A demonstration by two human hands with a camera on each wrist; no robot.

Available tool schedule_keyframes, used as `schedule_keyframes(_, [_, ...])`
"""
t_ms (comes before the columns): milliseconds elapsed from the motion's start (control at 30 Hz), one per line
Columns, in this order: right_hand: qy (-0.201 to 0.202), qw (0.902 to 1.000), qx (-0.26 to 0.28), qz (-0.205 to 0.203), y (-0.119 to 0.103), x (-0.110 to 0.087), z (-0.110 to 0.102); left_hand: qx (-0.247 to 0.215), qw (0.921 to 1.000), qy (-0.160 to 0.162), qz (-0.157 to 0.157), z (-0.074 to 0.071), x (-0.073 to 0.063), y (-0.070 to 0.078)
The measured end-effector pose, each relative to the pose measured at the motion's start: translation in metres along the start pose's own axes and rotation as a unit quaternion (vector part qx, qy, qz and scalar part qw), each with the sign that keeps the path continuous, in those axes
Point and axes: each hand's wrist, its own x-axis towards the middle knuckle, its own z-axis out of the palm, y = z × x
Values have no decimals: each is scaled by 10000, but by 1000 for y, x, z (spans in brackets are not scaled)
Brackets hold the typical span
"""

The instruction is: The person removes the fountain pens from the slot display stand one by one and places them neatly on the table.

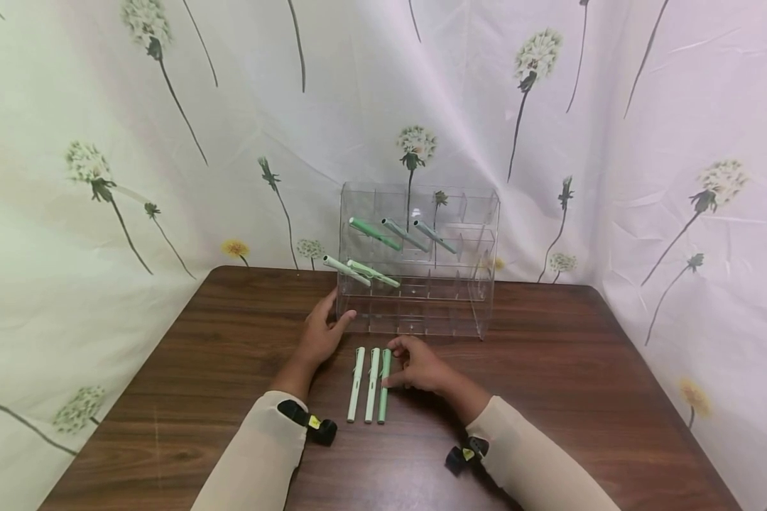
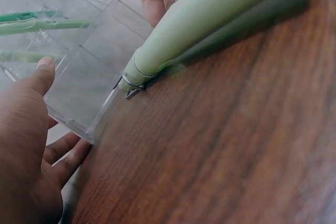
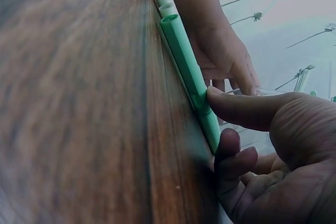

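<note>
A clear acrylic display rack [image 1: 415, 323] stands on the table with pens lying in its upper tiers. My left hand [image 1: 321, 335] holds the rack's left side, thumb at the front and fingers behind, as the left wrist view also shows. In front of the rack, two pale green pens, a left one [image 1: 356, 387] and a middle one [image 1: 372, 387], lie side by side with a darker green pen [image 1: 384, 404] at their right. My right hand [image 1: 422, 365] holds this green pen [image 3: 184, 56], its thumb at mid-length and fingers near the clip end.
In the rack's upper tier lie a bright green pen [image 1: 373, 233] and two grey-green pens, one in the middle [image 1: 405, 234] and one at right [image 1: 436, 238]. Below them rest two pale pens, left [image 1: 347, 270] and right [image 1: 373, 273]. A dandelion-print curtain [image 1: 358, 106] hangs behind the wooden table [image 1: 550, 397].
</note>
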Motion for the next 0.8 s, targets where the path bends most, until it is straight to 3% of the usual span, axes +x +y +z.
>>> schedule_keyframes(800, [-61,9999,-72,-120,-8,-4,-10,-36,10000,-56,-58,-1,-1,2])
